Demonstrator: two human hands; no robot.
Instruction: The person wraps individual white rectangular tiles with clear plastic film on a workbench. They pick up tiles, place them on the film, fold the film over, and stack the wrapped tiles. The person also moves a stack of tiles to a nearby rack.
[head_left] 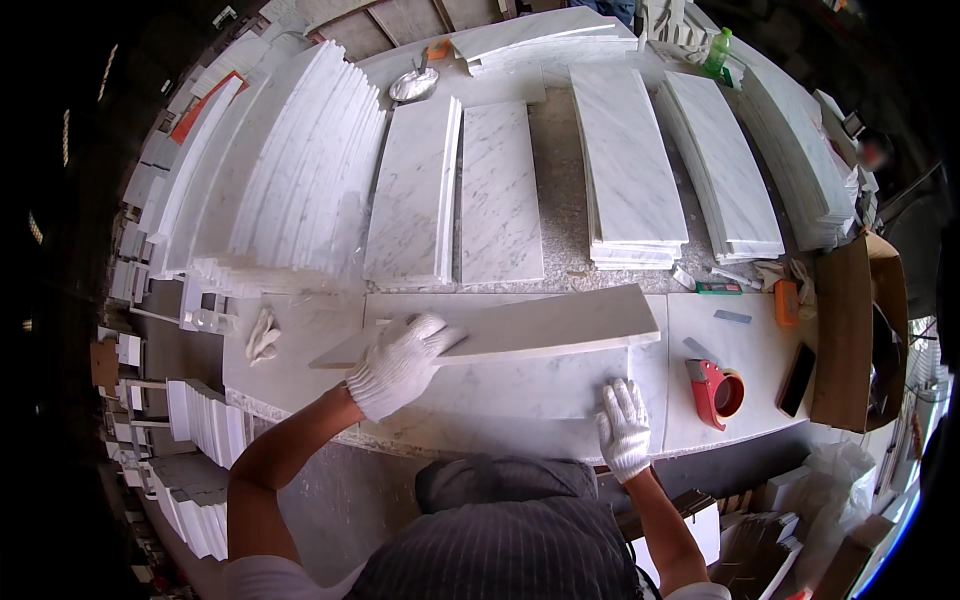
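My left hand [402,366], in a white knitted glove, grips a long white marble slab [565,318] near its left end. That slab is tilted, its right end raised above the bench. Beneath it lies a flat marble surface [510,400]; whether this is a separate slab or the bench top, I cannot tell. My right hand [624,430], gloved the same way, rests at the right part of that surface near the front edge. Its fingers stretch forward and hold nothing. The raised slab is apart from my right hand.
Stacks of marble slabs [630,160] stand along the bench's far side, with a tall row [290,170] at left. At right are a red tape dispenser [707,395], a phone [797,380], an orange tool [786,302] and a cardboard box [840,340]. A loose glove [263,337] lies at left.
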